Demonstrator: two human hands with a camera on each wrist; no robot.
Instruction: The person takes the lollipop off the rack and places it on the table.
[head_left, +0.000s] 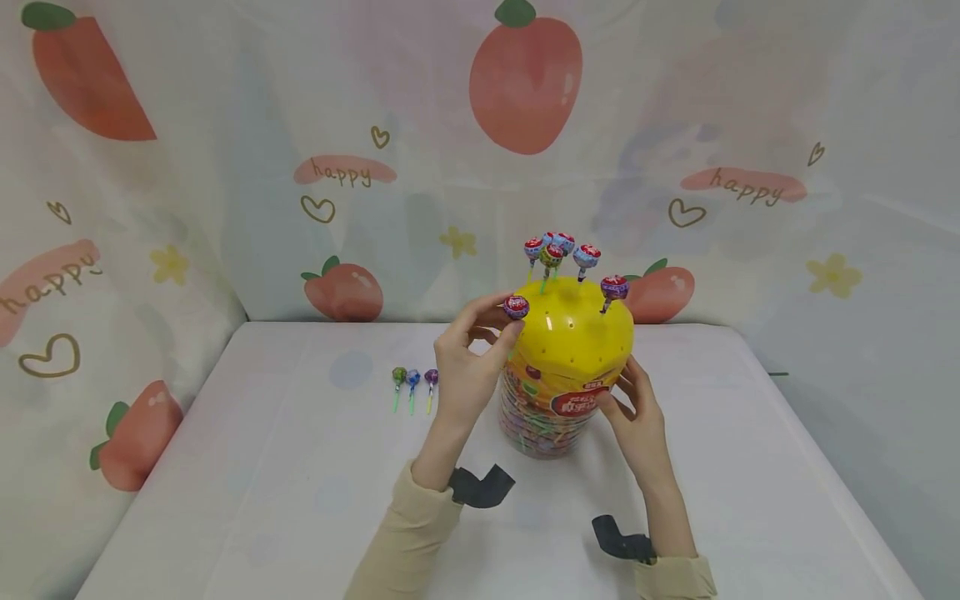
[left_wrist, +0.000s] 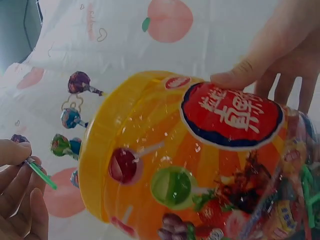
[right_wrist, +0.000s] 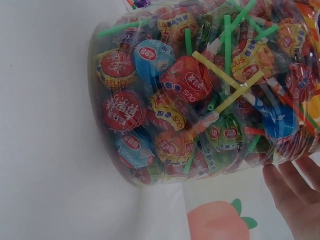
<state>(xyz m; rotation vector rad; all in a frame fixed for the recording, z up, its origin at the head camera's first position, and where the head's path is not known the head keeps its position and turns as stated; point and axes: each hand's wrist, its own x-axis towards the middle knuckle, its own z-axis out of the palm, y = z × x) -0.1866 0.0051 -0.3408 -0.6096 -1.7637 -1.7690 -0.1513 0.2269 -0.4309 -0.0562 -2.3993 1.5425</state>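
Observation:
My left hand (head_left: pixel 467 367) pinches a purple-wrapped lollipop (head_left: pixel 516 307) between thumb and fingers, beside the left edge of the yellow lid (head_left: pixel 573 321). Its green stick (left_wrist: pixel 42 174) points toward the lid in the left wrist view. The lid tops a clear plastic jar (head_left: pixel 543 429) packed with lollipops, standing upright on the table. Several wrapped lollipops (head_left: pixel 587 255) stand in small holes in the lid, mostly at the back; a purple one (head_left: pixel 613 287) is at the right. My right hand (head_left: pixel 637 425) holds the jar's right side, its thumb on the red label (left_wrist: pixel 232 115).
Left of the jar, a green lollipop (head_left: pixel 399 377), a blue lollipop (head_left: pixel 413 378) and a purple lollipop (head_left: pixel 431 377) lie in a row on the white table (head_left: pixel 300 467). A fruit-printed curtain (head_left: pixel 420 100) hangs behind and along the sides.

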